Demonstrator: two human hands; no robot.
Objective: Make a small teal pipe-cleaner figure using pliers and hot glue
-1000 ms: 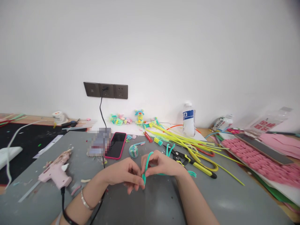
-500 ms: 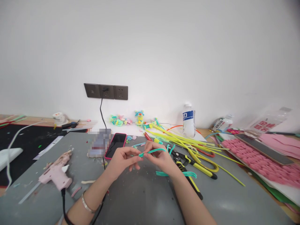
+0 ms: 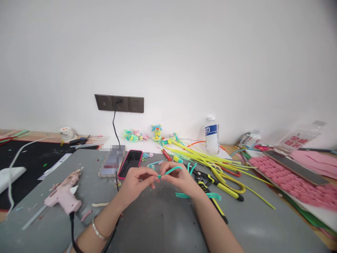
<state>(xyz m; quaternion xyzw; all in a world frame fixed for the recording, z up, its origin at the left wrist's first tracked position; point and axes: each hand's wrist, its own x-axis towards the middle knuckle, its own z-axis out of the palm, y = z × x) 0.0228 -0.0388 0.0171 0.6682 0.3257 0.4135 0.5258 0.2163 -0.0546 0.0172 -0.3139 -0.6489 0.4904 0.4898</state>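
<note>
Both my hands meet over the middle of the grey mat [image 3: 163, 225]. My left hand [image 3: 137, 182] pinches one end of a teal pipe cleaner [image 3: 171, 170]. My right hand [image 3: 180, 179] pinches the same teal pipe cleaner, which arches over its fingers. More teal pieces [image 3: 210, 195] lie on the mat just right of my right wrist. Yellow-handled pliers [image 3: 218, 184] lie close to the right hand.
A pink glue gun [image 3: 63, 196] with a black cord lies at the left. A pink-cased phone [image 3: 130, 163] sits behind my hands. Yellow pipe cleaners [image 3: 210, 158], a white bottle [image 3: 212, 135], small craft figures [image 3: 156, 131] and pink sheets [image 3: 289, 182] crowd the back and right.
My hands rose from near the mat's front and moved farther away. The teal pipe cleaner went from hanging upright between them to lying level across the fingers. The pliers show fully now.
</note>
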